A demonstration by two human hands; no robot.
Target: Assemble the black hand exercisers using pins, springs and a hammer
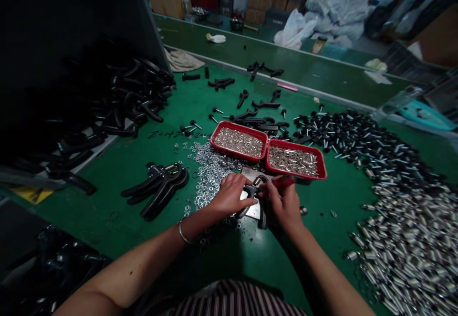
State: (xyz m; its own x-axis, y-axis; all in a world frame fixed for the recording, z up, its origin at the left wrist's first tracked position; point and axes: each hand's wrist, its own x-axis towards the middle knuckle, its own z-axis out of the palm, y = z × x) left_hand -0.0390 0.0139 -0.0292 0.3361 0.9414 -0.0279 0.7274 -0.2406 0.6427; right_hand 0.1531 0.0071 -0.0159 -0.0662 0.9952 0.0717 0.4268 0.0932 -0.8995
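Over a metal plate (255, 210) on the green table, a black clamp-like part (252, 191) with a spring near its top lies between my hands. My left hand (232, 195) grips its left side, thumb reaching across. On the other side, my right hand (285, 200) has its fingers pinched at the part's upper right, around a dark reddish-handled thing (284, 181). Just beyond them stand two red trays, one of small rings (266, 150) and one of small metal pins (324, 165). Loose washers (209, 175) are scattered left of the plate.
Assembled black grips (161, 187) lie at the left, near a heap of black handles (132, 96). Black-headed screws (339, 130) and a large pile of springs (408, 239) cover the right side. Loose black parts (265, 122) lie behind the trays.
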